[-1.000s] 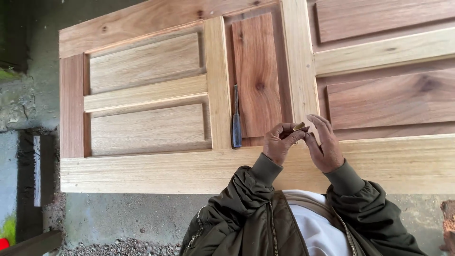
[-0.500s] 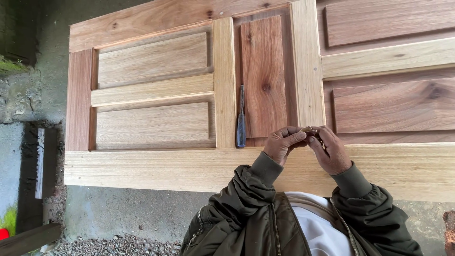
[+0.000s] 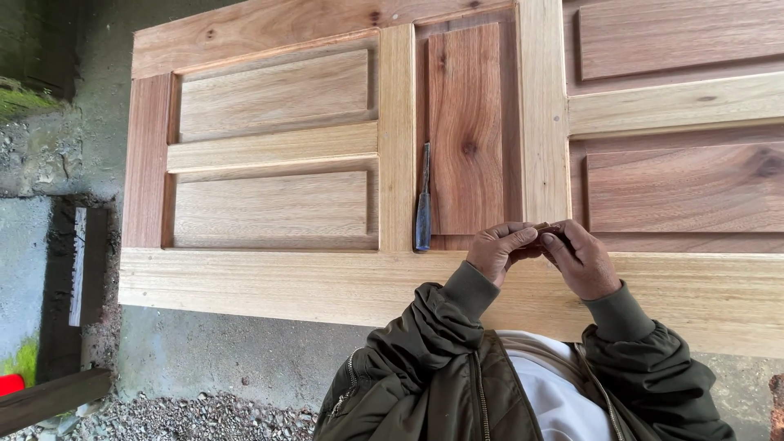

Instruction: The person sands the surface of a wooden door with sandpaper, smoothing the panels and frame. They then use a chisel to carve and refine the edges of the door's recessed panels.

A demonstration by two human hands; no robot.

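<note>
A panelled wooden door [image 3: 327, 286] lies flat in front of me, with light rails and darker raised panels. My left hand [image 3: 500, 249] and my right hand [image 3: 584, 260] meet over its near rail, fingertips pinched together on a small brown piece [image 3: 545, 229] that is mostly hidden by my fingers. A chisel with a blue handle [image 3: 423, 204] lies in the groove beside the dark upright panel [image 3: 465, 131], just left of my left hand. Neither hand touches it. My olive jacket sleeves [image 3: 441, 327] cover both wrists.
Bare concrete floor [image 3: 212, 359] and gravel lie below the door's near edge. A dark plank [image 3: 49, 400] and a red object [image 3: 10, 384] sit at the lower left. A mossy wall [image 3: 24, 106] stands at the far left.
My hands have drawn closer together around the small piece and shifted slightly lower in view. The view drifted a little; the chisel has not moved.
</note>
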